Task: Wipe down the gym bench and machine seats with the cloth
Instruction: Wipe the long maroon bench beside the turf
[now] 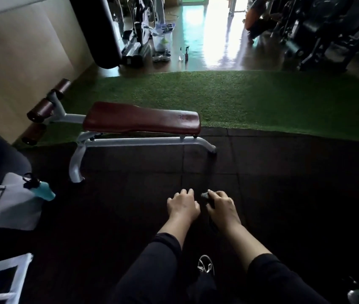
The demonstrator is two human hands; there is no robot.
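Ahead, bench (142, 117) lengthwise left-right, hands (202, 205) apart.

The right hand (222, 205) pinched a dark grey cloth (204, 195). Ahead and left of that grip stood a bench (143, 117) with maroon padding and a white frame; beyond it lay green turf (262, 99), below it black floor tiles (284, 172).

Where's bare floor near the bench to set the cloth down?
Dark rubber floor right of the bench, below the green turf, looks bare. So does the patch between the bench frame and both hands. Left is crowded: a grey bag with a teal bottle.
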